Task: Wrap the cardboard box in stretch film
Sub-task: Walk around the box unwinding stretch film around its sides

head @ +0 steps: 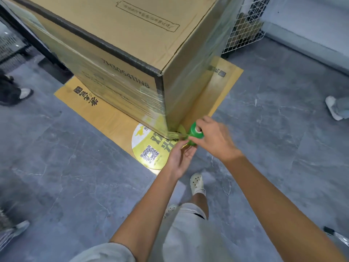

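Grey marbled floor tiles (75, 176) carry a flattened cardboard sheet (117, 120), and the cardboard box (132, 35) stands upright on that sheet. A round yellow-and-white sign (143, 146) with a QR code lies partly under the box's near bottom corner. Stretch film (117, 95) covers the lower part of the box's left face, creased and glossy at the near vertical edge.

Just in front of that near bottom corner, a green film roll (194, 132) is held tilted. A narrow bunched strand of film runs from it to the box corner.
- Right hand (215, 140): grip clamped on the roll's upper end, fingers curled round it.
- Left hand (181, 157): below the roll, grip closed on the lower end, palm up.

Behind the box on its right side stands a white wire mesh cage (243, 29). In front of the box, the person's white perforated clog (196, 183) rests on the tiles. Other people's shoes show well off to the box's left (24, 92) and right (334, 108).
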